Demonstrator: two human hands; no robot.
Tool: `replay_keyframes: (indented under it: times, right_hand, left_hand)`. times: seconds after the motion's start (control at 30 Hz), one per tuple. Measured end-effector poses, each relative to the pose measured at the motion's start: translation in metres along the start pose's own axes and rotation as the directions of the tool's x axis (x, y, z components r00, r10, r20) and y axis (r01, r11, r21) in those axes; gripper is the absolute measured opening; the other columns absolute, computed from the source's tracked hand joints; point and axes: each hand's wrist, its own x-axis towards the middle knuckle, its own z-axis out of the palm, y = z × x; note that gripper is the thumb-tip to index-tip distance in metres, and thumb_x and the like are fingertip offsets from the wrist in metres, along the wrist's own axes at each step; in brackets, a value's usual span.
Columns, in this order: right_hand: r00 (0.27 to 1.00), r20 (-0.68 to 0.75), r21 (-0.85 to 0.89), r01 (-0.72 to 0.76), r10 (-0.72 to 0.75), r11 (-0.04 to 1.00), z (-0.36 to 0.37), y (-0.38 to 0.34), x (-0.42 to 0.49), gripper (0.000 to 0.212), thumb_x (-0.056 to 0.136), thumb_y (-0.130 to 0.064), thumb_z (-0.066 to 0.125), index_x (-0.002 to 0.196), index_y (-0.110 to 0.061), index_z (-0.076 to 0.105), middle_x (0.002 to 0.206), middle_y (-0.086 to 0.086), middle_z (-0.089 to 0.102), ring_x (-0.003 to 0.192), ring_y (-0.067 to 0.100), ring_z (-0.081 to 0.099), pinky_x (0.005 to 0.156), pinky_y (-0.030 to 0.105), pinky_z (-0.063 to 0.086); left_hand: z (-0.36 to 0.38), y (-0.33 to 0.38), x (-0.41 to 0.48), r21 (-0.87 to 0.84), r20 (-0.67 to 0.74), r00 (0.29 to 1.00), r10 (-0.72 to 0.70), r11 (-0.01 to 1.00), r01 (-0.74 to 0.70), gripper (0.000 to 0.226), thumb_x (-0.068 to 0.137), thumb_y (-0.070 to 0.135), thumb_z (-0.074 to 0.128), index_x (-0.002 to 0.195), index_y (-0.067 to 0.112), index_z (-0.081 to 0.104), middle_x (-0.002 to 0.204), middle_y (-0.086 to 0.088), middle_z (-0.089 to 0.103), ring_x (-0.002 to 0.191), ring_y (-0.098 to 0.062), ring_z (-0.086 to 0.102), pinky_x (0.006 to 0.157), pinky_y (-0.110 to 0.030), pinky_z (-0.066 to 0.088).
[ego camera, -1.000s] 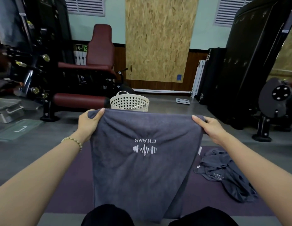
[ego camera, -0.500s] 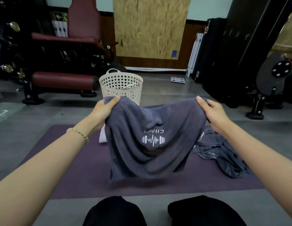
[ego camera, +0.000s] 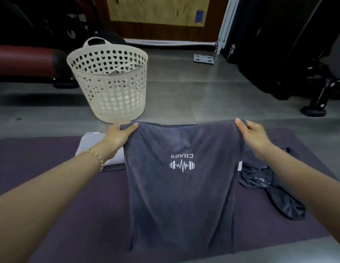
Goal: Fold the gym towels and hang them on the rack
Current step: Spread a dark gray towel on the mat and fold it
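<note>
Grey towel: soft napped cloth, matt, fine pile. Its logo is white stitching. Crumpled towel: same grey cloth, matt. Folded pale towel: looks like cloth, matt. Mat: purple, smooth, matt, foam or rubber by the look. Basket: cream plastic, smooth, low sheen, perforated wall. Floor: grey tiles, smooth, faint gloss. Wall board: pressed wood strands, rough, bare finish. Bench pad: dark red, vinyl-like cover, smooth, slight shine. Bracelet: gold-coloured beads, glossy. Machine: black, mostly matt.
</note>
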Motion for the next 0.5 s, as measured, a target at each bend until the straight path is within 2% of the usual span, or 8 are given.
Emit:
replay_keyframes:
  times: [0.07,0.13,0.23,0.27,0.3,0.37,0.43,0.5]
  right_hand:
    - [0.999,0.04,-0.102,0.019,-0.015,0.995,0.022,0.038,0.031,0.047,0.094,-0.032,0.057,0.08,0.014,0.057,0.076,0.004,0.046,0.075,0.013,0.041,0.053,0.018,0.032]
    - [0.995,0.093,-0.196,0.045,-0.028,0.979,0.042,0.072,0.054,0.045,0.092,-0.03,0.06,0.076,0.012,0.062,0.073,0.004,0.049,0.075,0.012,0.043,0.057,0.02,0.034]
    - [0.999,0.053,-0.237,0.003,0.01,0.972,0.066,0.11,0.083,0.038,0.091,-0.029,0.063,0.091,0.009,0.07,0.098,0.016,0.072,0.098,0.015,0.062,0.08,0.038,0.051]
    - [0.999,0.028,-0.224,-0.037,0.045,0.974,0.072,0.121,0.093,0.039,0.091,-0.029,0.064,0.089,0.01,0.069,0.098,0.022,0.071,0.094,0.014,0.065,0.078,0.043,0.052]
    - [0.995,0.021,-0.198,-0.095,0.101,0.975,0.077,0.13,0.104,0.041,0.09,-0.03,0.064,0.084,0.011,0.067,0.089,0.025,0.07,0.08,0.009,0.067,0.069,0.044,0.053]
    - [0.973,0.046,-0.102,-0.219,0.224,0.97,0.088,0.145,0.126,0.043,0.091,-0.027,0.064,0.087,0.016,0.062,0.077,0.016,0.062,0.048,0.008,0.063,0.051,0.037,0.055]
    - [0.948,0.079,-0.009,-0.309,0.309,0.951,0.097,0.161,0.145,0.04,0.092,-0.023,0.063,0.097,0.016,0.06,0.087,0.012,0.059,0.05,0.015,0.066,0.055,0.027,0.057]
    - [0.933,0.091,0.059,-0.353,0.347,0.934,0.105,0.169,0.155,0.031,0.095,-0.02,0.059,0.11,0.008,0.062,0.102,0.009,0.06,0.068,0.022,0.068,0.068,0.026,0.057]
  left_hand:
    - [0.023,-0.032,0.039,0.112,0.036,0.999,-0.018,0.994,0.014,0.015,0.089,0.021,0.066,0.075,0.014,0.066,0.073,0.001,0.059,0.074,-0.01,0.053,0.054,-0.006,0.041]
    - [0.04,-0.058,0.071,0.233,0.071,0.997,-0.044,0.972,0.027,0.014,0.085,0.026,0.071,0.079,0.013,0.071,0.078,0.001,0.064,0.08,-0.008,0.056,0.064,-0.01,0.043]
    - [0.056,-0.086,0.112,0.384,0.044,0.997,-0.07,0.922,0.048,0.014,0.082,0.036,0.072,0.076,0.023,0.072,0.089,0.001,0.072,0.09,-0.014,0.064,0.083,-0.025,0.048]
    - [0.062,-0.091,0.125,0.405,0.03,0.996,-0.086,0.912,0.067,0.016,0.083,0.036,0.072,0.076,0.022,0.073,0.089,-0.002,0.073,0.09,-0.018,0.066,0.081,-0.027,0.049]
    - [0.068,-0.094,0.136,0.407,0.016,0.994,-0.107,0.909,0.091,0.017,0.084,0.034,0.071,0.079,0.018,0.074,0.087,-0.005,0.072,0.086,-0.022,0.067,0.076,-0.027,0.05]
    - [0.081,-0.1,0.156,0.34,-0.017,0.98,-0.199,0.92,0.192,0.019,0.087,0.028,0.068,0.089,0.009,0.072,0.08,-0.01,0.066,0.063,-0.022,0.063,0.053,-0.023,0.052]
    - [0.095,-0.107,0.17,0.201,-0.007,0.949,-0.316,0.929,0.311,0.015,0.09,0.019,0.065,0.098,0.006,0.065,0.086,-0.011,0.06,0.044,-0.015,0.061,0.042,-0.018,0.052]
    - [0.107,-0.124,0.184,0.203,-0.015,0.957,-0.288,0.937,0.285,0.013,0.092,0.013,0.062,0.101,0.005,0.061,0.097,-0.015,0.061,0.04,-0.004,0.06,0.045,-0.011,0.05]
